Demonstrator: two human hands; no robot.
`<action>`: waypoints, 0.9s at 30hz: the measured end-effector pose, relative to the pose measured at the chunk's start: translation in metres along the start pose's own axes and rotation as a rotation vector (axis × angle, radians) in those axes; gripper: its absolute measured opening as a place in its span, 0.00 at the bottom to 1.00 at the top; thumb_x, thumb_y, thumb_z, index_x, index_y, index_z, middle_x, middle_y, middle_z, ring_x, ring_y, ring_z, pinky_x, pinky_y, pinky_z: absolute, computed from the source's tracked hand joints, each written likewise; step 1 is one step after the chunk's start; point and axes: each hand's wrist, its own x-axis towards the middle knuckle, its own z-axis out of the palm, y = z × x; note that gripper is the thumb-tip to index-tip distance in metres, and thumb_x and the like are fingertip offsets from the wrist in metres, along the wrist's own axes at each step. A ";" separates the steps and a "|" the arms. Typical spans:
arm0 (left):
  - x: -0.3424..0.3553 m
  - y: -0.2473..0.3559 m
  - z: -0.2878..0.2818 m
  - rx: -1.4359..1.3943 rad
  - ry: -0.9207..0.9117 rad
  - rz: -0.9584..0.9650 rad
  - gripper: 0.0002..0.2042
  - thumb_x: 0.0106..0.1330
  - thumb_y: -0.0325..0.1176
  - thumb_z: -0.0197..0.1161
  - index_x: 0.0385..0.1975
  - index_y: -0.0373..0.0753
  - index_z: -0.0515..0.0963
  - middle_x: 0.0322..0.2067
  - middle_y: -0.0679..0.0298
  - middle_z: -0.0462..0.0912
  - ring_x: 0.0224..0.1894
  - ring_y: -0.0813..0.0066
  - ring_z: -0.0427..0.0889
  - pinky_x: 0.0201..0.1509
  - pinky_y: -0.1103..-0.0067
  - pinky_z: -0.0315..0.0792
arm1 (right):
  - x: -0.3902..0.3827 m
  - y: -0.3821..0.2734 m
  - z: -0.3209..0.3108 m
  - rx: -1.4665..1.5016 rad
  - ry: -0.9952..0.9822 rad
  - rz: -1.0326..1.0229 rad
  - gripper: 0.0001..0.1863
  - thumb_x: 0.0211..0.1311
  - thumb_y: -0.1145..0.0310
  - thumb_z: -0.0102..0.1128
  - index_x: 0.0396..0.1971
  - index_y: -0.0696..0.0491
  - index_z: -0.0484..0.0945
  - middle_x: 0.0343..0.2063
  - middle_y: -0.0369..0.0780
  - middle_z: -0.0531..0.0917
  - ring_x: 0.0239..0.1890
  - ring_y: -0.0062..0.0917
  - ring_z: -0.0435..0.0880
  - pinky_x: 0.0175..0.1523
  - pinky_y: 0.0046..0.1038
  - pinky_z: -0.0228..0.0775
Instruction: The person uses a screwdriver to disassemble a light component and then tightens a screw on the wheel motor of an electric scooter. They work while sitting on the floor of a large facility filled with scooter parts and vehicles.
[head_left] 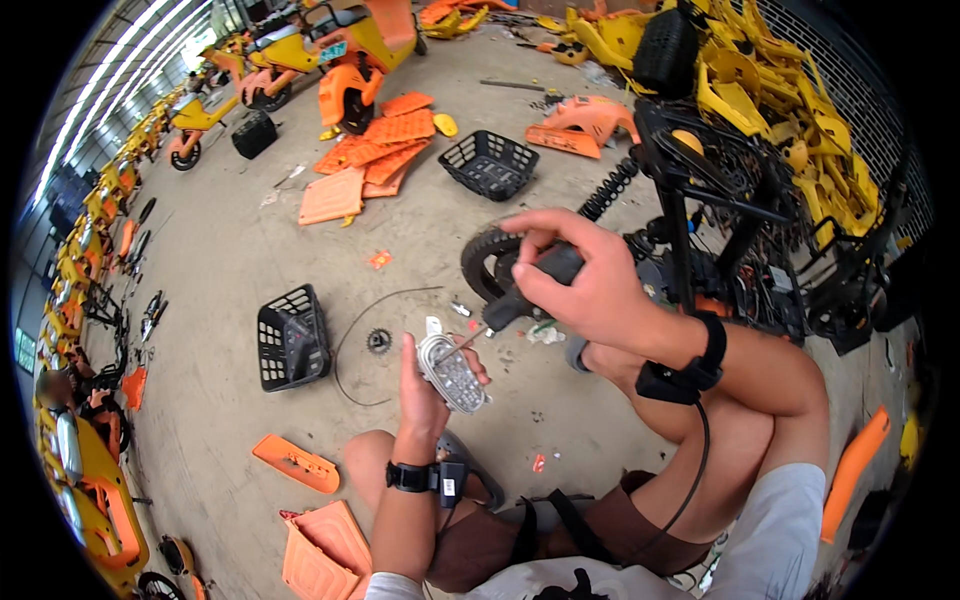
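Note:
My left hand (424, 390) is closed round an oval lamp (457, 376) with a pale rim and a clear, patterned face. In my right hand (590, 275) is a black power screwdriver (517, 306), gripped from above with the index finger curled loosely. Its long thin bit (468, 343) slants down to the left, and the tip meets the lamp's face near the rim. Whether the tip sits in a screw is too small to tell. Part of the screwdriver's body is hidden behind my right fingers.
A stripped scooter frame (690, 170) with a wheel (490, 262) stands at the right. On the floor are black baskets (292, 340), a small gear (378, 341), a cable (338, 365) and orange panels (296, 463). Yellow parts (745, 85) are piled at the far right; scooters (360, 60) stand behind.

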 end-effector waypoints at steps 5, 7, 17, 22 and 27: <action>-0.003 0.004 0.002 -0.066 -0.017 -0.001 0.39 0.71 0.68 0.31 0.42 0.32 0.75 0.28 0.52 0.80 0.32 0.56 0.82 0.42 0.63 0.77 | 0.000 -0.012 -0.003 0.006 0.066 -0.021 0.12 0.51 0.76 0.66 0.38 0.57 0.82 0.29 0.38 0.82 0.31 0.19 0.81 0.38 0.23 0.73; -0.002 0.004 0.003 -0.079 -0.040 0.004 0.39 0.71 0.68 0.30 0.42 0.33 0.75 0.28 0.52 0.80 0.32 0.56 0.82 0.42 0.63 0.77 | 0.001 -0.010 -0.002 -0.034 0.055 -0.100 0.10 0.51 0.76 0.68 0.35 0.58 0.82 0.30 0.39 0.83 0.33 0.23 0.83 0.40 0.25 0.74; 0.003 -0.004 0.004 -0.024 -0.035 0.029 0.38 0.74 0.64 0.28 0.47 0.31 0.75 0.29 0.55 0.81 0.32 0.59 0.84 0.41 0.69 0.79 | -0.005 0.004 -0.006 -0.042 0.001 -0.174 0.08 0.52 0.74 0.71 0.31 0.58 0.81 0.31 0.39 0.82 0.35 0.26 0.82 0.42 0.26 0.74; 0.005 -0.004 0.007 0.002 0.028 0.041 0.38 0.74 0.63 0.29 0.49 0.30 0.74 0.31 0.54 0.82 0.34 0.58 0.84 0.42 0.68 0.79 | -0.012 0.011 -0.010 -0.043 -0.020 -0.092 0.11 0.51 0.70 0.75 0.31 0.58 0.82 0.33 0.40 0.82 0.37 0.27 0.82 0.44 0.27 0.74; 0.007 -0.005 0.006 -0.002 0.102 0.063 0.38 0.74 0.64 0.30 0.52 0.30 0.72 0.34 0.53 0.82 0.38 0.58 0.85 0.46 0.66 0.79 | -0.019 0.014 -0.010 -0.023 -0.061 -0.079 0.11 0.51 0.70 0.75 0.33 0.57 0.83 0.35 0.38 0.82 0.35 0.21 0.80 0.38 0.22 0.70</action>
